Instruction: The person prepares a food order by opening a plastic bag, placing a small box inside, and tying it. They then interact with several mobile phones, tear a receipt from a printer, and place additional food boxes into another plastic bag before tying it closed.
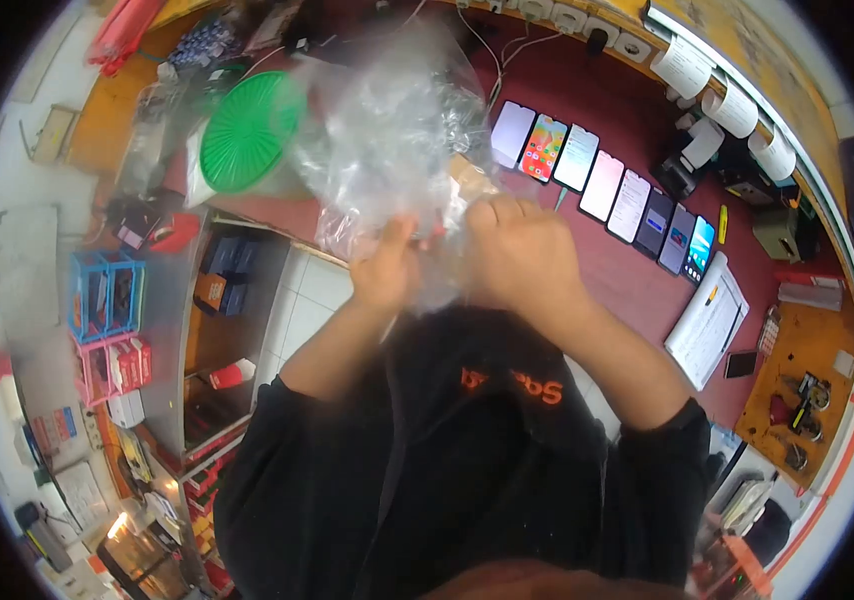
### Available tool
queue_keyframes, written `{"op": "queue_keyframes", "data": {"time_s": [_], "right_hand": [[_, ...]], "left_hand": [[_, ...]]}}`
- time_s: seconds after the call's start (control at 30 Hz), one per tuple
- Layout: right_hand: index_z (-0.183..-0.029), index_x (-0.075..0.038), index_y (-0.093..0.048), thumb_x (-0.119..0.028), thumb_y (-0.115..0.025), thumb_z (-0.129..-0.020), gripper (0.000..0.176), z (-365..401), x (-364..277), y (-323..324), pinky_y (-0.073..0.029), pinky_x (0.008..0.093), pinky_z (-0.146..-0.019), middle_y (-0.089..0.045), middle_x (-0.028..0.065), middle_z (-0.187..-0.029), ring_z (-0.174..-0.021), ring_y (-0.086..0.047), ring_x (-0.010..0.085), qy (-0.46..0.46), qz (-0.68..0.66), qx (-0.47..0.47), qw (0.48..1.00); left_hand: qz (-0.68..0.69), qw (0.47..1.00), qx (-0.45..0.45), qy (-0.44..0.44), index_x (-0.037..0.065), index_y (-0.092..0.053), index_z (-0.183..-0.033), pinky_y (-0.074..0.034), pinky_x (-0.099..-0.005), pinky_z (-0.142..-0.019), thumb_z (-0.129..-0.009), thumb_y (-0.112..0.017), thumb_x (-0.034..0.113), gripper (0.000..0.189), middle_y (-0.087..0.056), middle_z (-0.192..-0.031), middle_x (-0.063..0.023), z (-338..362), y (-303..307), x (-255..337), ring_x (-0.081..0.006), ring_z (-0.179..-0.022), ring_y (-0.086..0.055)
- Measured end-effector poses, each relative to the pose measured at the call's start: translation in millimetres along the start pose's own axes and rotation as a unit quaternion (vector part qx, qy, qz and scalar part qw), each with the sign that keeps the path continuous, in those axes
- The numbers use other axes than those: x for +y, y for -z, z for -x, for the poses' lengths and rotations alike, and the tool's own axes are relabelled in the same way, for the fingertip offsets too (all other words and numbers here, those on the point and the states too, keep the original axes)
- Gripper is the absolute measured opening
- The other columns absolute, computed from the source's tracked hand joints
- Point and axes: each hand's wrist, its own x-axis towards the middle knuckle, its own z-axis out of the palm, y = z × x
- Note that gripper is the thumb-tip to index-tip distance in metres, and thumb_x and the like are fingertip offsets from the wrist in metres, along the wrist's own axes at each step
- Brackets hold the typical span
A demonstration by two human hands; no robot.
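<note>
A large clear plastic bag (387, 130) spreads out in front of my chest, crinkled and partly blurred. My left hand (387, 265) is closed on its near edge at the left, the thumb pointing up. On the other side my right hand (527, 250) is curled in a fist around the bag's gathered plastic. A small brown piece (471, 180) that looks like cardboard or tape shows just beyond my right knuckles. Something reddish, too blurred to name, appears between the hands.
Several phones (602, 186) with lit screens lie in a row on the dark red table (612, 275). A green round lid (252, 132) tops a container at left. An open notebook (707, 320) lies at right, near paper rolls (730, 108). Shelves (222, 330) stand at lower left.
</note>
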Motion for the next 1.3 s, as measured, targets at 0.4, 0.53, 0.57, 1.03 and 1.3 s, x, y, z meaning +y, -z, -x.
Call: {"op": "queue_keyframes", "data": {"time_s": [0.4, 0.53, 0.57, 1.03, 1.3], "right_hand": [[-0.076, 0.000, -0.049, -0.005, -0.055, -0.079, 0.009, 87.6, 57.5, 13.3, -0.040, 0.0421, -0.060, -0.047, 0.0181, -0.070, -0.064, -0.049, 0.0365, -0.417, 0.045, 0.021, 0.908], [-0.074, 0.000, -0.051, -0.005, -0.054, -0.080, 0.009, 174.7, 28.0, -18.5, -0.042, 0.0417, -0.060, -0.052, 0.0185, -0.068, -0.065, -0.054, 0.0353, -0.540, 0.026, -0.035, 0.840], [-0.073, 0.000, -0.052, -0.005, -0.055, -0.080, 0.009, 194.9, 18.4, -27.6, -0.042, 0.0417, -0.060, -0.053, 0.0183, -0.068, -0.065, -0.055, 0.0349, -0.532, 0.020, -0.034, 0.846], [-0.080, -0.003, -0.056, -0.011, -0.061, -0.078, 0.010, 247.7, -20.8, -15.1, -0.047, 0.0402, -0.064, -0.058, 0.0156, -0.082, -0.070, -0.058, 0.0330, -0.633, -0.094, -0.111, 0.760], [-0.083, -0.002, -0.056, -0.008, -0.062, -0.078, 0.010, 325.4, 93.1, -5.8, -0.046, 0.0380, -0.064, -0.056, 0.0143, -0.081, -0.073, -0.058, 0.0293, -0.581, -0.111, -0.091, 0.801]], "left_hand": [[0.204, 0.967, -0.016, -0.151, 0.008, -0.047, -0.084, -0.034, -0.0288, -0.066, -0.092, -0.037, 0.019, 0.017, -0.047, -0.075, -0.0034, -139.1, 96.0, 112.9, -0.0163, -0.066, -0.038], [0.191, 0.966, 0.115, -0.132, 0.007, -0.045, -0.097, -0.037, -0.0337, -0.073, -0.096, -0.032, 0.021, 0.020, -0.047, -0.085, -0.0084, -170.3, 119.3, 111.6, -0.0182, -0.081, -0.044], [0.227, 0.960, 0.115, -0.118, 0.008, -0.046, -0.108, -0.038, -0.0328, -0.074, -0.097, -0.032, 0.022, 0.022, -0.048, -0.086, -0.0093, -181.0, 116.2, 101.7, -0.0176, -0.082, -0.044], [-0.280, 0.900, 0.311, -0.121, 0.000, -0.052, -0.098, -0.043, -0.0369, -0.062, -0.082, -0.058, 0.014, 0.022, -0.055, -0.085, -0.0090, -331.3, 220.2, -68.2, -0.0216, -0.070, -0.052], [-0.491, 0.761, 0.337, -0.258, -0.006, -0.047, -0.108, -0.046, -0.0405, -0.078, -0.077, -0.065, 0.006, 0.037, -0.053, -0.099, -0.0173, -237.1, 187.6, -85.0, -0.0266, -0.088, -0.053]]}}
